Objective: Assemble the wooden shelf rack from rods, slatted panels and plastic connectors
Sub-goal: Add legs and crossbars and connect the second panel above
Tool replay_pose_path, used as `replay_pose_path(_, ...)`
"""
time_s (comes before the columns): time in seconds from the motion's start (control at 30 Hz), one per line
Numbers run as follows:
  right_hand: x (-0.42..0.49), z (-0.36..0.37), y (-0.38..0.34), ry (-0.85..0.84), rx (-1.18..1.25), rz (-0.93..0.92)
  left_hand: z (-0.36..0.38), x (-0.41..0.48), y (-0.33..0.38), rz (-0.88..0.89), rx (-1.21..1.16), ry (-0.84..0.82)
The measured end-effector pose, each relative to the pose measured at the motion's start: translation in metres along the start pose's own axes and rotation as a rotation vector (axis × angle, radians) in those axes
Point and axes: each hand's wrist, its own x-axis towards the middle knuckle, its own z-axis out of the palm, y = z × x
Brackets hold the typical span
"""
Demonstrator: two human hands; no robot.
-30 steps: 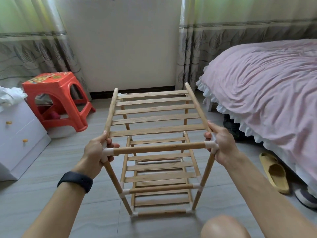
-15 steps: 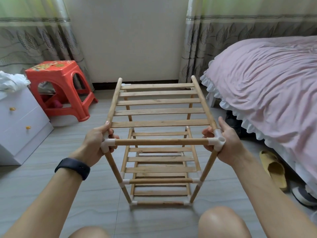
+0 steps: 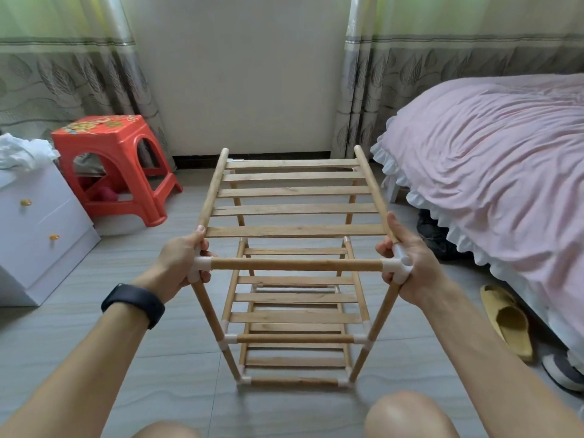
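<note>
Your rack (image 3: 294,267) stands on the floor before your knees, lower in your view than a second ago, apparently set down complete. Your left hand (image 3: 180,267) and right hand (image 3: 410,263) each wrap a top front connector (image 3: 396,268), fingers curled closed.

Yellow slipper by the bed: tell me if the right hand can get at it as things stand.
Probably yes. The yellow slipper lies in the open on the floor, just right of the right hand, nothing between them. But that hand grips the rack's corner connector and must let go first.
</note>
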Motion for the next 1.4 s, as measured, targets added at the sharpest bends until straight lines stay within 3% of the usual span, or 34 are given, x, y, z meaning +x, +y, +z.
replay_pose_path(0.17,-0.006,0.005,0.001,0.055,0.009,-0.027,0.001,0.000,-0.002,-0.028,-0.058,0.047)
replay_pose_path(0.27,-0.010,0.004,0.005,0.056,-0.006,-0.077,0.006,-0.002,-0.005,0.053,0.191,0.205)
replay_pose_path(0.3,-0.012,0.005,0.005,0.054,-0.008,-0.087,0.008,-0.004,-0.007,0.137,0.368,0.325)
replay_pose_path(0.37,-0.012,0.005,0.008,0.056,-0.011,-0.108,0.017,-0.015,-0.008,0.474,0.712,0.590)
replay_pose_path(0.4,-0.012,0.005,0.010,0.058,-0.004,-0.118,0.029,-0.025,-0.004,0.679,0.836,0.620)
replay_pose_path(0.47,-0.013,0.007,0.014,0.057,0.020,-0.140,0.065,-0.047,0.009,0.907,0.958,0.416)
replay_pose_path(0.57,-0.014,0.011,0.023,0.101,-0.013,-0.155,0.138,-0.081,0.022,0.870,1.112,0.047)
replay_pose_path(0.63,-0.017,0.009,0.028,0.089,-0.017,-0.149,0.181,-0.096,0.019,0.857,1.186,-0.041)
replay_pose_path(0.77,-0.023,-0.010,0.023,-0.144,-0.126,-0.082,0.214,-0.095,0.011,0.815,1.208,-0.006)
replay_pose_path(1.03,-0.020,-0.031,-0.002,-0.289,-0.242,0.001,0.217,-0.086,-0.011,0.860,1.171,0.062)
replay_pose_path(1.4,-0.008,-0.029,-0.012,-0.173,-0.447,-0.171,0.237,-0.088,-0.016,0.850,1.140,0.254)
